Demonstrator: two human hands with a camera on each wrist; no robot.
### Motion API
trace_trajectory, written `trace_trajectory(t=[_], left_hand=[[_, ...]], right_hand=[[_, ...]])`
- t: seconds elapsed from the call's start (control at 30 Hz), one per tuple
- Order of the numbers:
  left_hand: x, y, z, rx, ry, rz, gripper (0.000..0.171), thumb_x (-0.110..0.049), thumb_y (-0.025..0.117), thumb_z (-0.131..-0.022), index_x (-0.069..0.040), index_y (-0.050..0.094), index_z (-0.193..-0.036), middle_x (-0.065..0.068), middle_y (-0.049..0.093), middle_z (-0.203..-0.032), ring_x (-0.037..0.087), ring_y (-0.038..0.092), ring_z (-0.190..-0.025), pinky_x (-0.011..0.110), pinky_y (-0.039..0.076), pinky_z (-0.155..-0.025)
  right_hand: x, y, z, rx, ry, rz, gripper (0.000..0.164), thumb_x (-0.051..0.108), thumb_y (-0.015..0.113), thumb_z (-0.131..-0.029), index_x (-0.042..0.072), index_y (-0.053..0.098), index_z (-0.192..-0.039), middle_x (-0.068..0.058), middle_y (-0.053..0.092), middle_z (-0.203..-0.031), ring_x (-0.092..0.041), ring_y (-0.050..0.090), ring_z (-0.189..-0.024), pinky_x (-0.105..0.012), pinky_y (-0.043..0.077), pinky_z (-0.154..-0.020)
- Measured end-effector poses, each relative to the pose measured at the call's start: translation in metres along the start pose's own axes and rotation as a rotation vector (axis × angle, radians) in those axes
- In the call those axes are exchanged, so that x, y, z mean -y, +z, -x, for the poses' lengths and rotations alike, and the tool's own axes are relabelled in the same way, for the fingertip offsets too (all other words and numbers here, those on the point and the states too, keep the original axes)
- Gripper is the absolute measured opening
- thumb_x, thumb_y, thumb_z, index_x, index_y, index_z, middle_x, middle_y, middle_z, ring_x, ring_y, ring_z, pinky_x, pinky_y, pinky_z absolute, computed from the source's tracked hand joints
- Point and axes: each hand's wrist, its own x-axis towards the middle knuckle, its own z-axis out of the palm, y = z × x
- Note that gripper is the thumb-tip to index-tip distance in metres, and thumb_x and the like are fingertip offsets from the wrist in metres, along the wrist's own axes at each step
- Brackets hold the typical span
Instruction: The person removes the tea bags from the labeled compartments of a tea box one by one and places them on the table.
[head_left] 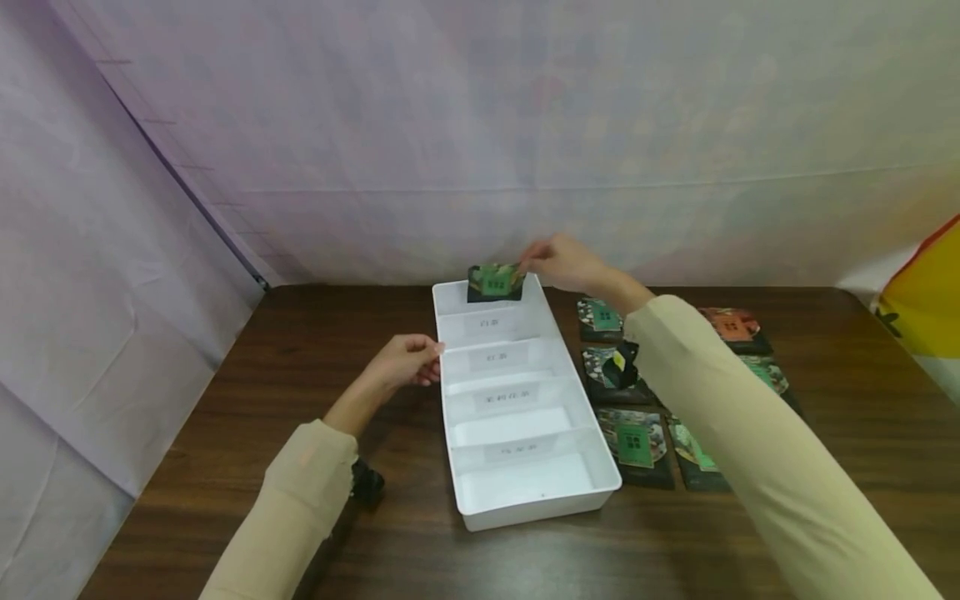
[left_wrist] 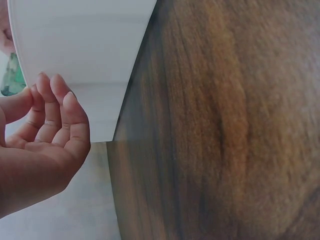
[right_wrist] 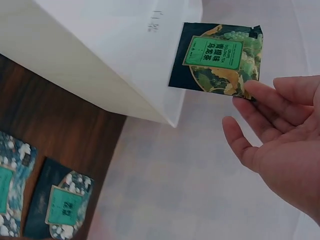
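Note:
My right hand [head_left: 566, 261] pinches a dark green tea sachet [right_wrist: 215, 60] by its edge. The sachet's label reads grape oolong tea. It is held over the far compartment of a long white divided box [head_left: 540, 492], with its printed face toward me. At the box's left side, the thumb and fingers of my left hand [head_left: 408, 360] pinch the rim, about a third of the way down from the far end. In the left wrist view the same hand [left_wrist: 55, 130] has its other fingers loosely curled against the outer wall.
Right of the box lie several tea sachets [head_left: 633, 446] in rows, partly hidden by my right sleeve [head_left: 735, 417]. One with an orange label [head_left: 735, 325] lies farther right. Labelled dividers [head_left: 506, 396] split the box. A white curtain [head_left: 480, 125] hangs behind the wooden table [head_left: 300, 333].

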Motion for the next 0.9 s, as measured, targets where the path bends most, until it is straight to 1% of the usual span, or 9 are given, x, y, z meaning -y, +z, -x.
trace_trajectory(t=[0.1,0.2,0.33,0.53,0.67,0.77,0.9], left_hand=[[0.0,0.0,0.001,-0.001,-0.002,0.001,0.018,-0.011,0.05,-0.095,0.002,0.053,-0.083,0.004,0.054,-0.065,0.012,0.055,-0.058,0.022,0.046,-0.055],[0.0,0.0,0.001,0.0,-0.003,0.006,0.018,-0.011,0.05,-0.094,0.001,0.053,-0.082,0.004,0.054,-0.065,0.012,0.055,-0.058,0.022,0.046,-0.055],[0.001,-0.001,0.001,-0.001,-0.002,0.009,0.018,-0.011,0.05,-0.094,0.0,0.053,-0.08,0.005,0.055,-0.066,0.012,0.055,-0.058,0.022,0.046,-0.056],[0.001,-0.002,0.0,0.0,-0.003,0.006,0.018,-0.011,0.05,-0.094,-0.001,0.053,-0.08,0.007,0.056,-0.068,0.013,0.056,-0.059,0.023,0.047,-0.057],[0.002,-0.003,0.0,0.003,0.0,0.009,0.018,-0.011,0.05,-0.094,-0.001,0.053,-0.08,0.007,0.056,-0.068,0.013,0.056,-0.059,0.024,0.047,-0.058],[0.003,-0.003,0.0,0.003,0.001,0.013,0.018,-0.011,0.051,-0.094,-0.001,0.053,-0.08,0.007,0.056,-0.068,0.013,0.056,-0.059,0.024,0.047,-0.057],[0.003,-0.003,0.0,0.007,0.006,0.014,0.018,-0.011,0.051,-0.094,0.0,0.053,-0.08,0.007,0.056,-0.068,0.013,0.056,-0.059,0.024,0.047,-0.057]], right_hand=[[0.001,-0.007,0.003,-0.006,-0.029,-0.026,0.024,0.006,0.046,-0.094,-0.011,0.063,-0.1,-0.022,0.055,-0.116,-0.033,0.047,-0.113,-0.045,0.037,-0.094],[0.003,-0.015,0.008,-0.004,-0.037,-0.049,0.024,0.005,0.046,-0.094,-0.011,0.062,-0.102,-0.023,0.053,-0.119,-0.034,0.044,-0.116,-0.046,0.035,-0.095],[0.006,-0.026,0.015,0.005,-0.042,-0.029,0.026,0.006,0.044,-0.095,-0.009,0.061,-0.106,-0.022,0.049,-0.126,-0.034,0.042,-0.119,-0.047,0.036,-0.096],[0.008,-0.039,0.027,0.008,0.012,0.031,0.027,0.011,0.045,-0.096,-0.006,0.06,-0.112,-0.019,0.047,-0.129,-0.034,0.046,-0.115,-0.048,0.037,-0.094],[0.007,-0.046,0.034,0.013,0.039,0.027,0.029,0.011,0.045,-0.096,-0.006,0.057,-0.115,-0.02,0.046,-0.13,-0.036,0.048,-0.111,-0.049,0.037,-0.093],[0.005,-0.05,0.039,0.015,0.052,0.025,0.029,0.011,0.045,-0.096,-0.006,0.057,-0.115,-0.021,0.047,-0.128,-0.037,0.049,-0.109,-0.049,0.038,-0.093],[0.001,-0.055,0.045,0.01,0.047,0.042,0.028,0.01,0.044,-0.096,-0.006,0.058,-0.114,-0.021,0.05,-0.126,-0.036,0.051,-0.105,-0.049,0.04,-0.09]])
